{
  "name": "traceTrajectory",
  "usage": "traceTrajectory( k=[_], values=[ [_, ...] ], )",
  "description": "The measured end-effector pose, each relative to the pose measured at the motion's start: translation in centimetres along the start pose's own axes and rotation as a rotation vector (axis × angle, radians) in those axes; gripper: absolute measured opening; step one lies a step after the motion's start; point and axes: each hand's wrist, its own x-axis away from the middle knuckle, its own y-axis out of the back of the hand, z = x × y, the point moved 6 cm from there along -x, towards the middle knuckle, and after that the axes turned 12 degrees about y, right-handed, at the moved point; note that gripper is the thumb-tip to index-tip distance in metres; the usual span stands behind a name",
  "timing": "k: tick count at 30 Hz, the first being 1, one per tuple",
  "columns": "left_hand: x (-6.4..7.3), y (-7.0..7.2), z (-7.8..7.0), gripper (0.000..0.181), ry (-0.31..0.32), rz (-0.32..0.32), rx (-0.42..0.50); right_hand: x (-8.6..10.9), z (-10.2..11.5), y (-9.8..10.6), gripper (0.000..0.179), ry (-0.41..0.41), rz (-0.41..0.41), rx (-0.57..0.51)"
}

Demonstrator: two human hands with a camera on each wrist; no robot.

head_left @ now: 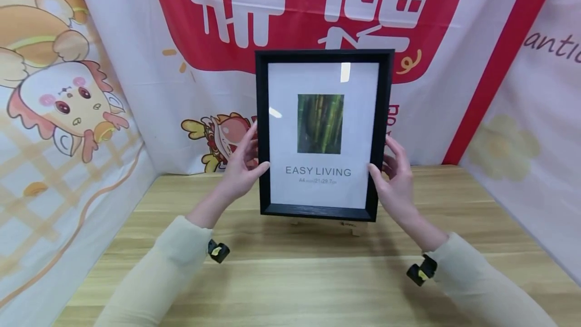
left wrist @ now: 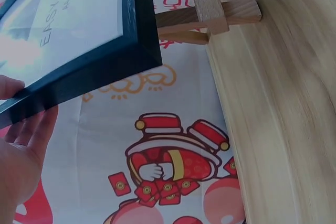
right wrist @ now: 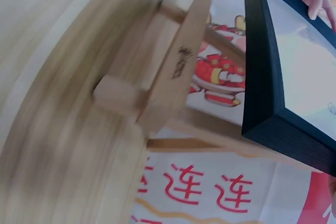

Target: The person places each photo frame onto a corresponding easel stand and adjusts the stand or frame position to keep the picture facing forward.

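Observation:
A black picture frame (head_left: 318, 211) stands upright between the two hands in the head view, its white insert (head_left: 317, 77) showing a bamboo photo and the words EASY LIVING. My left hand (head_left: 242, 168) grips its left side, thumb on the front edge and fingers around the outer side. On the opposite side my right hand (head_left: 394, 178) holds it the same way. Below and behind the frame is a small wooden easel (right wrist: 176, 66), mostly hidden in the head view. Both wrist views show the frame's lower edge apart from the easel's bottom bar (left wrist: 239, 13).
A wood-grain table (head_left: 313, 281) lies under the easel. Printed cloth hangs behind as a backdrop (head_left: 136, 59), with more cloth on the left (head_left: 41, 175) and the right (head_left: 535, 140). Small black devices (head_left: 219, 251) are worn at both wrists.

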Motion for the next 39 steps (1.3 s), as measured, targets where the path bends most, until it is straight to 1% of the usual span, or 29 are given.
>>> traceTrajectory(
  k=[3,5,10,14,19,23,26,31,34,39],
  values=[
    [-0.4,-0.8,0.1,0.086,0.006,0.000,-0.010,0.2,0.1,0.4,0.067,0.012,-0.013,0.024],
    [-0.7,-1.2,0.3,0.086,0.006,0.005,-0.011,0.4,0.8,0.5,0.065,0.033,-0.026,0.044],
    [-1.4,-2.2,1.1,0.084,0.001,0.017,-0.008,0.8,2.4,0.8,0.060,0.100,-0.075,0.040],
    [-1.6,-2.8,1.6,0.085,-0.015,0.004,0.006,0.9,2.3,0.8,0.060,0.120,-0.092,0.044],
    [-1.7,-3.4,2.0,0.084,-0.025,-0.005,-0.001,1.1,1.8,0.9,0.061,0.125,-0.080,0.068],
    [-1.9,-3.8,2.7,0.085,-0.003,-0.015,-0.021,1.2,1.5,0.9,0.061,0.119,-0.062,0.101],
    [-2.0,-4.1,3.0,0.085,0.002,-0.017,-0.023,1.3,1.2,0.9,0.060,0.105,-0.058,0.108],
    [-2.2,-4.3,3.3,0.086,-0.012,-0.030,-0.041,1.4,0.9,0.8,0.061,0.084,-0.055,0.113],
    [-2.3,-4.3,3.5,0.086,-0.002,-0.035,-0.049,1.5,0.7,0.8,0.062,0.075,-0.050,0.115],
    [-2.5,-4.4,3.7,0.086,0.014,-0.026,-0.056,1.6,0.2,0.7,0.062,0.053,-0.047,0.113]
  ],
)
